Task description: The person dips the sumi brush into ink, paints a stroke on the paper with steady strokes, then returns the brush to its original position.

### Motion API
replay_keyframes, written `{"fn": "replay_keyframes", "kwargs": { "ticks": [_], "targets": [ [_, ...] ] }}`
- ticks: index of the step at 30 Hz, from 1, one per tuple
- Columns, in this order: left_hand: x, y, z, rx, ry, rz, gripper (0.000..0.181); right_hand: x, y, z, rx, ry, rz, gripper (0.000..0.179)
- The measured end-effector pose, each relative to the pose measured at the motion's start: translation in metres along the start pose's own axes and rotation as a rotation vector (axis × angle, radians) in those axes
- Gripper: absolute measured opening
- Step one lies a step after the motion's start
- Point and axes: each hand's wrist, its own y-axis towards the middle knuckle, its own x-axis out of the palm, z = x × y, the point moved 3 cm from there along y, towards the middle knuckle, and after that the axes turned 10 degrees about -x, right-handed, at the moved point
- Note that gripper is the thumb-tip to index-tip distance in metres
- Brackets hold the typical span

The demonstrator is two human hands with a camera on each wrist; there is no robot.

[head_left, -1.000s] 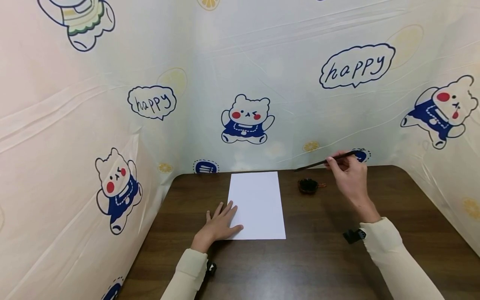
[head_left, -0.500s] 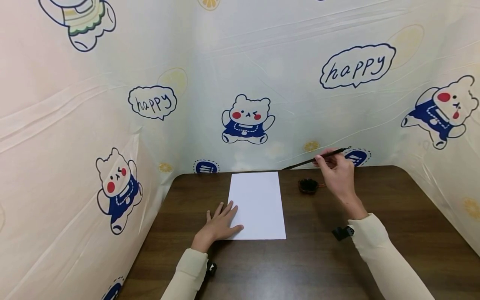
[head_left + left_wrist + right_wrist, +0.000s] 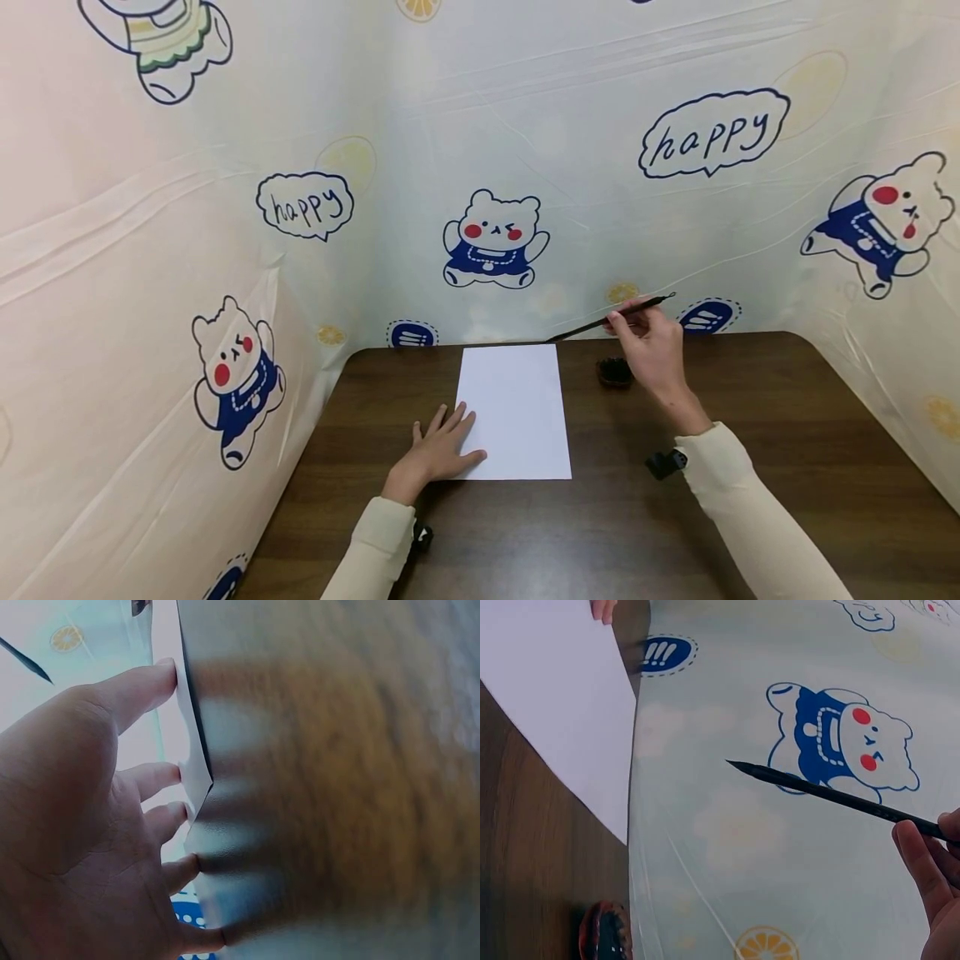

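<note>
A sheet of white paper lies on the dark wooden table. My left hand rests with spread fingers on its lower left edge; in the left wrist view the thumb and fingertips press at the paper's border. My right hand pinches a black writing brush between thumb and fingers, above the table's back edge. The brush slants down to the left, its dark pointed tip near the paper's top right corner in the head view. Below the right hand stands a small dish of black ink, partly hidden by the wrist.
The wooden table has rounded back corners. A pale curtain printed with bears and "happy" bubbles encloses it at the back and both sides. The back curtain comes right down to the table's far edge.
My right hand has moved left with the brush, bringing the tip from above the ink dish to near the paper's top right corner. The left hand and paper have stayed still.
</note>
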Motion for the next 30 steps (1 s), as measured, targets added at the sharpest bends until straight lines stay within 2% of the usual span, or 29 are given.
{"fn": "replay_keyframes", "kwargs": {
  "ticks": [7,21,30],
  "targets": [
    [0.001,0.001,-0.001,0.002,-0.008,0.006,0.086,0.012,0.003,-0.023,-0.007,0.032,-0.012,0.013],
    [-0.002,-0.002,0.002,-0.004,-0.012,-0.007,0.084,0.038,0.001,-0.028,-0.006,0.073,-0.053,0.013],
    [-0.001,-0.002,0.002,-0.006,-0.012,-0.005,0.084,0.058,-0.004,0.001,-0.013,0.094,-0.038,0.012]
  ]
}}
